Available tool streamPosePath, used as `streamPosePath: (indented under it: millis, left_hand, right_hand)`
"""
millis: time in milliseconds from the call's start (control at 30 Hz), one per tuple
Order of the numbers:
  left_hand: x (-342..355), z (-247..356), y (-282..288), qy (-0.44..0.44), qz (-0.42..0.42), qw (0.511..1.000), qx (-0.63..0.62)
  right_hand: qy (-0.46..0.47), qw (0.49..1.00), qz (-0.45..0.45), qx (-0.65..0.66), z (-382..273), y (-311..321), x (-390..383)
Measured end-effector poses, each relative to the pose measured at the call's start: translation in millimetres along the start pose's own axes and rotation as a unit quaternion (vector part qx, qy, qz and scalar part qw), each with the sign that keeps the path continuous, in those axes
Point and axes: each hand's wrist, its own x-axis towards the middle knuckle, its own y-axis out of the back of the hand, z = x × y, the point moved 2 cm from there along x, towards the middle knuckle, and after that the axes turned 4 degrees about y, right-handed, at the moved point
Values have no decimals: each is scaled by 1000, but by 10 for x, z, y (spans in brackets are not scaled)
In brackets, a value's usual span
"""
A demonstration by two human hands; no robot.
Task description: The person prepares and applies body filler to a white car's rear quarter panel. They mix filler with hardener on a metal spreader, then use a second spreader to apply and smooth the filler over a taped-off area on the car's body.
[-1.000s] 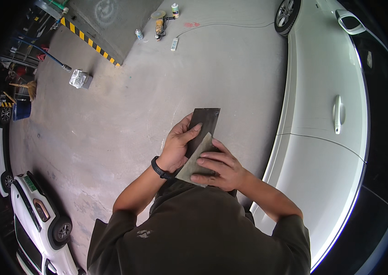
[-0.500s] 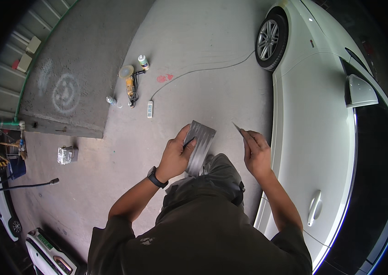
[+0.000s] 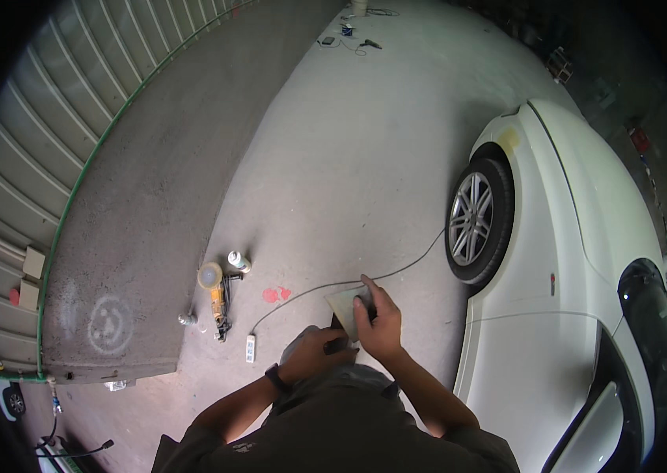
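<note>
My right hand [image 3: 382, 329] is closed on a thin, flat, pale plate [image 3: 343, 304] that looks like a putty spreader, its thumb lying on the plate's face. Just left of it and lower, my left hand [image 3: 311, 356] is closed, its fingers turned in toward my body. Between the hands shows a dark corner [image 3: 337, 323], apparently of the grey metal plate; the rest of it is hidden. The two hands are close together above my lap, and the pale plate overlaps the dark one in view.
A white car [image 3: 538, 355] with a silver-spoked wheel [image 3: 472, 219] stands at my right. On the floor ahead lie a yellow power tool with a round pad [image 3: 219, 303], a bottle [image 3: 239, 262], a small container [image 3: 187, 319] and a white power strip [image 3: 251, 348] with its cable.
My hands were apart and have come together, the right moving left toward the other. The view has tilted up, showing more floor ahead and the car's front.
</note>
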Motion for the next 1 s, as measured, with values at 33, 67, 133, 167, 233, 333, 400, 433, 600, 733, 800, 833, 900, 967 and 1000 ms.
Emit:
streamPosePath:
  millis: [33, 67, 133, 167, 233, 333, 400, 433, 600, 733, 800, 833, 900, 967, 1000]
  left_hand:
    - [330, 29, 122, -11, 27, 999, -36]
    - [682, 21, 237, -15, 51, 995, -79]
    - [1423, -47, 487, -14, 64, 988, -143]
    - [1811, -86, 624, -15, 65, 985, -159]
    - [2597, -124, 945, 22, 52, 996, -70]
    - [3761, 157, 1465, 32, 27, 999, -18]
    - [4454, 475, 1802, 50, -31, 995, -77]
    - [4840, 663, 2009, 40, -52, 996, -67]
    - [6661, 1258, 3018, 24, -85, 990, -106]
    - [8320, 1403, 3612, -57, 61, 985, -149]
    - [9009, 1514, 3804, -48, 18, 995, -86]
    - [9359, 1619, 3846, -45, -6, 996, -74]
    - [9967, 1845, 3960, -46, -55, 995, -64]
    - [10564, 2160, 4186, -82, -71, 992, -61]
    - [10857, 2322, 4354, -63, -87, 994, -22]
  right_hand:
    - [21, 999, -27, -23, 56, -65, 362]
    - [55, 996, -53, -51, 159, -134, 707]
    - [141, 984, -64, -83, 483, -272, 1389]
    - [160, 981, -56, -94, 690, -331, 1718]
    - [177, 974, -84, -115, 1104, -438, 2370]
    - [119, 973, -96, -170, 1582, -452, 3436]
    - [102, 974, -69, -191, 1760, -308, 4120]
    - [111, 972, -48, -203, 1824, -213, 4457]
    - [81, 976, 41, -200, 2426, 139, 5844]
    - [-163, 986, 13, -6, 3456, 39, 6897]
    - [-335, 935, 14, 118, 3953, -103, 7517]
    - [-349, 934, -1, 81, 4159, -136, 7900]
    - [-327, 936, -30, 128, 4431, -172, 8667]
    - [-304, 939, -80, 137, 4672, -94, 9497]
    - [-286, 942, -93, 148, 4782, -23, 9874]
